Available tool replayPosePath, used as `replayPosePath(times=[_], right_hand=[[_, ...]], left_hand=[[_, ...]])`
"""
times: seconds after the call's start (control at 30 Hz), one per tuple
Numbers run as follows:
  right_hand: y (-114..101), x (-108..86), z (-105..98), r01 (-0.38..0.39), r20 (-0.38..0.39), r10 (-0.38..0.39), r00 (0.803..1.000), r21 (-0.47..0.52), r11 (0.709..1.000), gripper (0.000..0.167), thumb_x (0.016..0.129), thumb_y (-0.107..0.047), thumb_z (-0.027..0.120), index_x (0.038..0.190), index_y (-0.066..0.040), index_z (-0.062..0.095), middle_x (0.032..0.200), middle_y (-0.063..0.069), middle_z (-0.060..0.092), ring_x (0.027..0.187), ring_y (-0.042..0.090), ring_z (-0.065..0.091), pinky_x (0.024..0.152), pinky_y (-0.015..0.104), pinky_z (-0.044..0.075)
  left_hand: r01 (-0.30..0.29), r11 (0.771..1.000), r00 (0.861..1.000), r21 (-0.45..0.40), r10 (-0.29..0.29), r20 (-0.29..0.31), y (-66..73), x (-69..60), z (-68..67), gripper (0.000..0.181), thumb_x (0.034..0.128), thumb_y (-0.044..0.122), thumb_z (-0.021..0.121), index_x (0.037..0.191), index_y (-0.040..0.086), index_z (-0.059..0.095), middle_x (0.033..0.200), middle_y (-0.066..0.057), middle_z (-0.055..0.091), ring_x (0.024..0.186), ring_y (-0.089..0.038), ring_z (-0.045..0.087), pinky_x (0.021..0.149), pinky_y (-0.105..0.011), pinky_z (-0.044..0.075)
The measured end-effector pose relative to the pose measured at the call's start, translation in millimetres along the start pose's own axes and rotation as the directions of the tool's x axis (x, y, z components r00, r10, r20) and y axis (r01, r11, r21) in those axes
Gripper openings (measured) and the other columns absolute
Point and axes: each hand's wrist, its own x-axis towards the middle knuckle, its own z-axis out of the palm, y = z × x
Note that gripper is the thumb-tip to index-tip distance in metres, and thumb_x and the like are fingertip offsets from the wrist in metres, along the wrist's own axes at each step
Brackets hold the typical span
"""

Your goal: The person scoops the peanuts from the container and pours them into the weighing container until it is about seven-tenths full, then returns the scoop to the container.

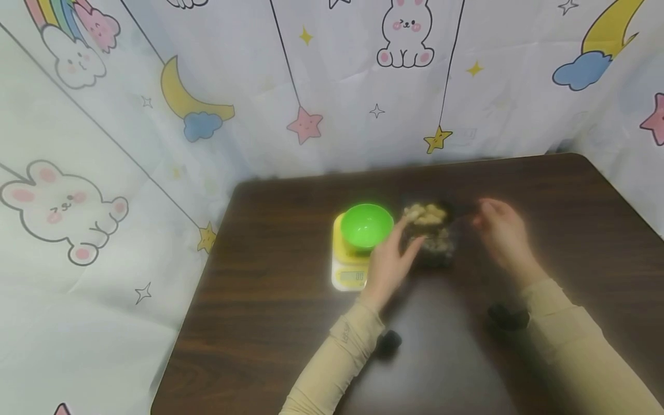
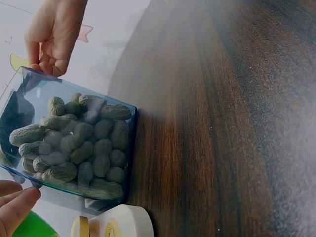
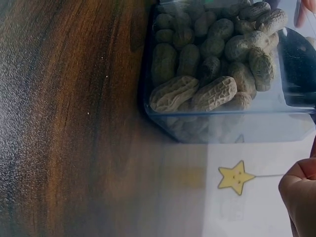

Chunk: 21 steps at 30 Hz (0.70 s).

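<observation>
A clear plastic box [image 1: 438,253] of unshelled peanuts [image 2: 81,143] stands on the table between the two hands. At its left rim is my left hand [image 1: 386,268], with thumb and fingers spread fairly straight and fingertips touching the wall. My right hand [image 1: 500,233], fingers curled, is just beyond the box's right side and pinches the handle of what looks like a black spoon. The dark bowl of that spoon [image 3: 296,61] lies inside the box beside the peanuts; its thin handle is blurred. Left of the box, a green bowl [image 1: 367,226] sits on a yellow and white scale [image 1: 342,278].
The dark wooden table [image 1: 259,300] has rounded far corners. Behind it and to its left hangs a white cloth [image 1: 353,86] with cartoon rabbits, moons and stars. Black straps or mounts [image 1: 388,344] hang below the wrists.
</observation>
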Motion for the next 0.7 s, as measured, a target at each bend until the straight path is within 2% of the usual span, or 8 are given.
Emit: replayPosePath(times=[0.1, 0.27, 0.37, 0.4, 0.5, 0.6, 0.63, 0.7], right_hand=[[1.5, -0.1, -1.4, -0.008, -0.004, 0.008, 1.0, 0.03, 1.0, 0.014, 0.094, -0.018, 0.054, 0.107, -0.013, 0.05, 0.079, -0.007, 0.058, 0.07, 0.004, 0.057, 0.071, 0.012, 0.053], [0.8, -0.6, -3.0, -0.012, 0.0, 0.012, 1.0, 0.085, 0.996, 0.012, 0.093, -0.018, 0.055, 0.104, -0.013, 0.053, 0.081, -0.005, 0.058, 0.07, 0.005, 0.057, 0.07, 0.014, 0.054], [-0.5, -1.9, -2.8, -0.02, 0.005, 0.02, 1.0, 0.114, 0.993, 0.011, 0.093, -0.017, 0.056, 0.103, -0.014, 0.055, 0.081, -0.004, 0.058, 0.07, 0.006, 0.057, 0.068, 0.015, 0.053], [-0.7, -2.3, -2.7, -0.024, 0.005, 0.023, 1.0, 0.119, 0.993, 0.011, 0.093, -0.017, 0.056, 0.103, -0.014, 0.055, 0.08, -0.004, 0.058, 0.069, 0.006, 0.057, 0.067, 0.015, 0.053], [-1.4, -4.1, -1.9, -0.026, 0.008, 0.025, 1.0, 0.128, 0.991, 0.01, 0.093, -0.016, 0.055, 0.103, -0.014, 0.055, 0.078, -0.004, 0.058, 0.069, 0.006, 0.057, 0.066, 0.015, 0.053], [-1.6, -5.9, 0.4, -0.021, 0.014, 0.02, 1.0, 0.115, 0.993, 0.009, 0.093, -0.015, 0.056, 0.101, -0.014, 0.057, 0.075, -0.005, 0.059, 0.068, 0.006, 0.057, 0.066, 0.014, 0.053], [-1.6, -6.2, 1.2, -0.018, 0.017, 0.017, 1.0, 0.108, 0.994, 0.008, 0.093, -0.015, 0.055, 0.101, -0.015, 0.057, 0.074, -0.005, 0.059, 0.067, 0.006, 0.057, 0.066, 0.014, 0.053], [-1.2, -6.3, 2.6, -0.015, 0.019, 0.014, 1.0, 0.091, 0.996, 0.007, 0.093, -0.014, 0.055, 0.099, -0.015, 0.058, 0.072, -0.005, 0.06, 0.066, 0.005, 0.057, 0.065, 0.014, 0.053]], left_hand=[[0.012, 1.0, 1.0, -0.008, -0.012, 0.008, -0.5, -0.6, 0.0, 0.056, 0.0912, 0.042, 0.055, 0.142, 0.031, 0.035, 0.087, -0.009, 0.064, 0.037, -0.009, 0.035, 0.049, -0.019, 0.047], [0.042, 0.999, 0.999, 0.008, -0.042, 0.018, -0.2, -1.8, -0.8, 0.059, 0.0913, 0.043, 0.054, 0.143, 0.025, 0.035, 0.08, -0.011, 0.062, 0.044, -0.015, 0.046, 0.058, -0.023, 0.054], [0.046, 0.999, 0.999, 0.013, -0.046, 0.015, -0.1, -2.2, -1.1, 0.059, 0.0913, 0.042, 0.055, 0.143, 0.022, 0.036, 0.105, -0.011, 0.067, 0.047, -0.011, 0.048, 0.078, -0.026, 0.056], [0.046, 0.999, 0.999, 0.008, -0.046, 0.02, -0.2, -2.2, -1.2, 0.059, 0.0915, 0.042, 0.055, 0.143, 0.022, 0.036, 0.098, -0.012, 0.067, 0.042, -0.011, 0.042, 0.075, -0.027, 0.057], [0.044, 0.999, 0.999, 0.011, -0.044, 0.019, -0.8, -2.1, -1.1, 0.058, 0.0918, 0.042, 0.054, 0.143, 0.022, 0.036, 0.123, -0.011, 0.063, 0.043, -0.008, 0.042, 0.088, -0.029, 0.055], [0.04, 0.999, 0.999, 0.015, -0.04, 0.024, -1.3, -1.7, -1.2, 0.058, 0.0928, 0.042, 0.052, 0.144, 0.023, 0.034, 0.133, -0.007, 0.057, 0.062, -0.014, 0.061, 0.096, -0.03, 0.051], [0.038, 0.999, 0.999, 0.015, -0.038, 0.025, -1.4, -1.6, -1.3, 0.057, 0.093, 0.042, 0.052, 0.144, 0.022, 0.034, 0.139, -0.005, 0.052, 0.064, -0.016, 0.062, 0.1, -0.031, 0.049], [0.029, 0.999, 0.999, 0.019, -0.029, 0.023, -1.3, -1.8, -1.6, 0.057, 0.0936, 0.042, 0.051, 0.144, 0.021, 0.034, 0.141, -0.004, 0.049, 0.08, -0.019, 0.066, 0.103, -0.03, 0.047]])
